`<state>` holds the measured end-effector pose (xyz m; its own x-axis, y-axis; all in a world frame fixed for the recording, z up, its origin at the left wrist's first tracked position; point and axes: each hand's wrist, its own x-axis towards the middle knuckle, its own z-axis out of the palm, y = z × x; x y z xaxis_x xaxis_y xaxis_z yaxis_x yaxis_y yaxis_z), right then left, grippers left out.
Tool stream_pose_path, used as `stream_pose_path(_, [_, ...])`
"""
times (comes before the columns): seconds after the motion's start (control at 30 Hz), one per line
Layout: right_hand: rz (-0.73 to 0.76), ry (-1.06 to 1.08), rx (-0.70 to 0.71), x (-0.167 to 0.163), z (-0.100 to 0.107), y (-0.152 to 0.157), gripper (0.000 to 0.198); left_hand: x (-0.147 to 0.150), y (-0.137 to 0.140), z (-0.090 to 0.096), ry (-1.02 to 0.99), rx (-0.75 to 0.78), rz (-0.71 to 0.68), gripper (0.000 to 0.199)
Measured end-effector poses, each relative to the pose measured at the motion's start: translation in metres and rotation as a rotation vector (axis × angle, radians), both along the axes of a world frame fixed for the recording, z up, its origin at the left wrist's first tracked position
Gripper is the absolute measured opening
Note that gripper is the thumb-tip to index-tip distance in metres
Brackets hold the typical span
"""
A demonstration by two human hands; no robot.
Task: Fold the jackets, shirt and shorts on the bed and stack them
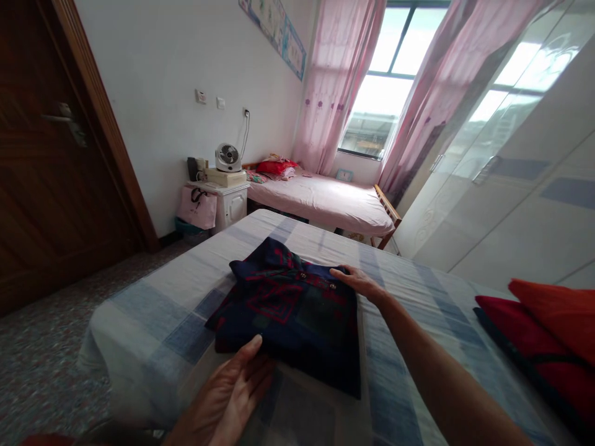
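A folded dark navy shirt (297,310) with red and green patterning, a collar and buttons lies on the bed in front of me. At its near edge is my left hand (232,387), palm turned inward, the thumb raised against the cloth and the fingers stretched out below the edge. My right hand (357,282) grips the shirt's far right edge near the buttons, with the thumb on top; its other fingers are partly hidden.
Blue-and-white checked bedding (158,316) covers the bed. Red and orange folded clothes (548,328) are stacked at the right. Beyond stand a second, pink-covered bed (320,198), a white nightstand (232,207) with a fan (227,157), and a glossy wardrobe (502,179). A wooden door (60,173) is at left.
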<state>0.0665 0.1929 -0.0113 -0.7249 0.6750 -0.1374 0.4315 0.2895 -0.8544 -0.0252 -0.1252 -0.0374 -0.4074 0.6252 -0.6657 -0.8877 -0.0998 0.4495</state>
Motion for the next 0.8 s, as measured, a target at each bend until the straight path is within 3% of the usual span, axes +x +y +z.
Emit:
stream_pose_path(0.1, [0.041, -0.001, -0.15, -0.002, -0.005, -0.008, 0.032, -0.004, 0.016, 0.005, 0.037, -0.003, -0.001, 0.015])
stream_pose_path(0.2, [0.0, 0.066, -0.273, -0.001, 0.004, -0.018, 0.025, -0.013, 0.036, 0.017, 0.108, -0.038, -0.008, 0.007])
stream_pose_path(0.37, [-0.107, 0.33, -0.364, 0.031, 0.054, -0.043, 0.02, -0.042, 0.074, 0.055, 0.295, 0.161, 0.013, 0.016])
stream_pose_path(0.43, [-0.14, 0.46, -0.395, 0.057, 0.073, -0.058, 0.022, -0.055, 0.087, 0.067, 0.325, 0.23, -0.044, 0.02])
stream_pose_path(0.5, [-0.194, 0.558, -0.419, 0.084, 0.078, -0.076, 0.024, -0.065, 0.098, 0.069, 0.375, 0.251, -0.123, 0.023])
stream_pose_path(0.57, [-0.255, 0.576, -0.463, 0.109, 0.068, -0.097, 0.027, -0.07, 0.106, 0.059, 0.432, 0.211, -0.207, 0.02])
stream_pose_path(0.67, [-0.282, 0.483, -0.604, 0.136, 0.03, -0.125, 0.031, -0.069, 0.112, 0.028, 0.513, 0.083, -0.282, 0.013])
stream_pose_path(0.8, [-0.337, 0.426, -0.719, 0.155, -0.01, -0.141, 0.027, -0.064, 0.114, -0.007, 0.725, 0.033, -0.3, 0.022])
